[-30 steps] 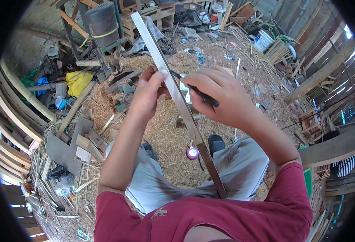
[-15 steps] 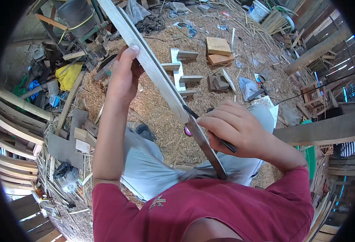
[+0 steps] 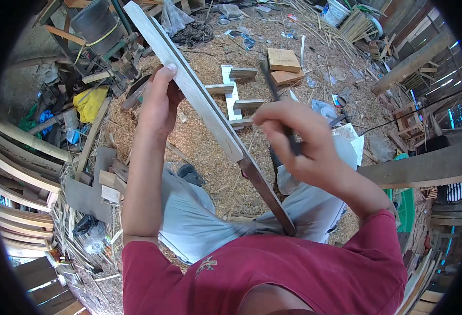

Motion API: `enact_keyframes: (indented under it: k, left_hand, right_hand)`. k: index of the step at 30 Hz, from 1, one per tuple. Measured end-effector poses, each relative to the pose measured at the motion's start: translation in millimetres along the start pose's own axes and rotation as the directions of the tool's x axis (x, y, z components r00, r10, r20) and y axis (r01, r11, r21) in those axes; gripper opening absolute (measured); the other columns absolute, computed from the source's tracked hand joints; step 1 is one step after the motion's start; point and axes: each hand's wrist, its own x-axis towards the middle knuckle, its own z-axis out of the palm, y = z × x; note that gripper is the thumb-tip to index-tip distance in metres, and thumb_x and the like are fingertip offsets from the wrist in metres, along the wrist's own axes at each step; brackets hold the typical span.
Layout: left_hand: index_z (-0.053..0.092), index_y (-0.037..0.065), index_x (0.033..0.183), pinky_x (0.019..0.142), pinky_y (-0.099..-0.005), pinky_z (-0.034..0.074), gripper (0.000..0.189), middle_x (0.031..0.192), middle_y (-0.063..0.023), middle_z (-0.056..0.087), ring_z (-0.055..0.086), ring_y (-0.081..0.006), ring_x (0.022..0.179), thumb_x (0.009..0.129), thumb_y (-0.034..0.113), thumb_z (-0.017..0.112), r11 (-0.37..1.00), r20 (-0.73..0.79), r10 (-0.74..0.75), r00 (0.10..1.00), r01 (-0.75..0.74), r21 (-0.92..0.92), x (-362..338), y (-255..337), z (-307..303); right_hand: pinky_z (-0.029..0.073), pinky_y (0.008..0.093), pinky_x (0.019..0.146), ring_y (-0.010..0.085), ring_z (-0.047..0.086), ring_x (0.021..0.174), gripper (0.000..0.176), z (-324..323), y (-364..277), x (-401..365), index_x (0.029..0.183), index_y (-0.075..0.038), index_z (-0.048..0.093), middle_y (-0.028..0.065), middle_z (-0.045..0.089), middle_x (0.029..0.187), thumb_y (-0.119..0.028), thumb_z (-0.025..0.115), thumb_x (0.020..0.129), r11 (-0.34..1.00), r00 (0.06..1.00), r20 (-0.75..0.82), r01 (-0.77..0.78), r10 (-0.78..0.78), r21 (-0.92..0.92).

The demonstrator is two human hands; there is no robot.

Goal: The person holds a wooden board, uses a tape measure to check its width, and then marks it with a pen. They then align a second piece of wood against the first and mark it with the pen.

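Note:
My left hand [image 3: 161, 97] is closed around the upper part of a long strip of wood [image 3: 197, 97], thumb on its pale face. The strip slants from the upper left down to my lap, pale above and dark brown on its narrower lower part. A dark line runs along its edge. In my right hand [image 3: 310, 139] is a slim dark tool [image 3: 271, 81], raised and pointing away from me, apart from the wood. Motion blurs the tool, so its exact kind cannot be made out.
A white bracket with short wooden arms [image 3: 231, 102] lies on the shavings-covered floor. Beyond it are stacked wood blocks [image 3: 284, 60]. A machine with a dark drum [image 3: 97, 26] stands at upper left. A beam [image 3: 420, 168] juts in from the right. Curved wooden pieces [image 3: 23, 152] line the left.
My right hand has lifted the dark tool off the wood and turned it to point up and away. My left hand and the strip have barely moved.

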Motion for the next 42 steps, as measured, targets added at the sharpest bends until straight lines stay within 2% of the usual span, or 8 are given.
enact_keyframes:
  k: [8,12,13,16,20,22,29,42]
  left_hand:
    - [0.060,0.007,0.109,0.081,-0.0324,0.055,0.025,0.098,-0.0040,0.065,0.064,-0.0135,0.091,0.097,0.030,0.057,0.997,-0.079,-0.056,0.995,0.052,-0.049,2,-8,0]
    - [0.056,0.003,0.119,0.093,-0.0381,0.051,0.041,0.107,-0.0094,0.067,0.064,-0.0202,0.099,0.097,0.039,0.056,0.996,-0.024,-0.071,0.997,0.070,-0.052,0,-6,4]
    - [0.050,-0.001,0.130,0.096,-0.0409,0.050,0.061,0.112,-0.0160,0.067,0.065,-0.0275,0.104,0.098,0.051,0.046,0.996,-0.023,-0.078,0.997,0.077,-0.035,3,-12,5]
    - [0.048,-0.002,0.130,0.100,-0.0442,0.048,0.069,0.117,-0.0179,0.065,0.064,-0.0299,0.108,0.099,0.058,0.035,0.962,0.014,-0.139,0.990,0.138,-0.234,3,-10,11]
    - [0.050,-0.005,0.123,0.098,-0.0495,0.049,0.070,0.113,-0.0193,0.061,0.061,-0.0354,0.106,0.103,0.052,0.015,0.968,0.028,-0.139,0.990,0.142,-0.207,7,-21,3]
    - [0.050,-0.005,0.121,0.096,-0.0488,0.051,0.064,0.110,-0.0191,0.061,0.061,-0.0343,0.102,0.104,0.046,0.016,0.960,0.028,-0.186,0.982,0.188,-0.206,11,-28,-6]
    - [0.051,-0.002,0.113,0.089,-0.0445,0.055,0.034,0.108,-0.0182,0.065,0.068,-0.0284,0.094,0.106,0.029,0.038,0.954,-0.136,-0.266,0.954,0.240,-0.179,14,-27,-4]
    - [0.058,-0.007,0.122,0.096,-0.0416,0.056,0.040,0.109,-0.0191,0.069,0.069,-0.0284,0.102,0.106,0.028,0.047,0.977,-0.224,-0.193,0.955,0.166,-0.133,13,-29,6]
  right_hand:
    - [0.048,0.0424,0.063,0.0318,0.061,0.071,0.038,60,9,25,0.094,-0.005,0.055,0.0125,0.059,0.080,-0.035,0.077,0.085,0.971,0.978,0.128,-0.138,0.165,-0.196]
    - [0.049,0.0453,0.060,0.0362,0.063,0.067,0.031,65,17,24,0.092,-0.004,0.055,0.0157,0.059,0.075,-0.030,0.072,0.087,0.972,0.975,0.103,-0.181,0.197,-0.149]
    - [0.049,0.0449,0.060,0.0363,0.062,0.065,0.029,63,20,26,0.092,-0.004,0.055,0.0160,0.059,0.073,-0.028,0.071,0.087,0.975,0.976,0.094,-0.183,0.195,-0.127]
    - [0.048,0.0419,0.059,0.0328,0.059,0.061,0.026,57,24,25,0.090,-0.002,0.056,0.0158,0.058,0.071,-0.024,0.070,0.087,0.968,0.968,0.050,-0.247,0.245,0.037]
    - [0.043,0.0300,0.056,0.0096,0.055,0.063,0.018,45,36,28,0.092,-0.003,0.059,0.0039,0.056,0.069,-0.018,0.066,0.093,0.905,0.925,-0.104,-0.328,0.366,0.270]
    - [0.039,0.0245,0.055,0.0031,0.050,0.065,0.014,37,32,34,0.093,-0.004,0.059,-0.0023,0.055,0.072,-0.017,0.063,0.097,0.842,0.883,-0.188,-0.318,0.431,0.436]
    - [0.038,0.0230,0.062,0.0036,0.047,0.072,0.018,15,61,36,0.092,-0.004,0.059,-0.0029,0.054,0.079,-0.021,0.064,0.096,0.819,0.828,-0.248,-0.366,0.503,0.441]
    - [0.038,0.0229,0.068,0.0034,0.046,0.075,0.017,14,62,31,0.089,-0.004,0.059,-0.0038,0.053,0.080,-0.019,0.066,0.093,0.693,0.795,-0.095,-0.454,0.599,0.560]
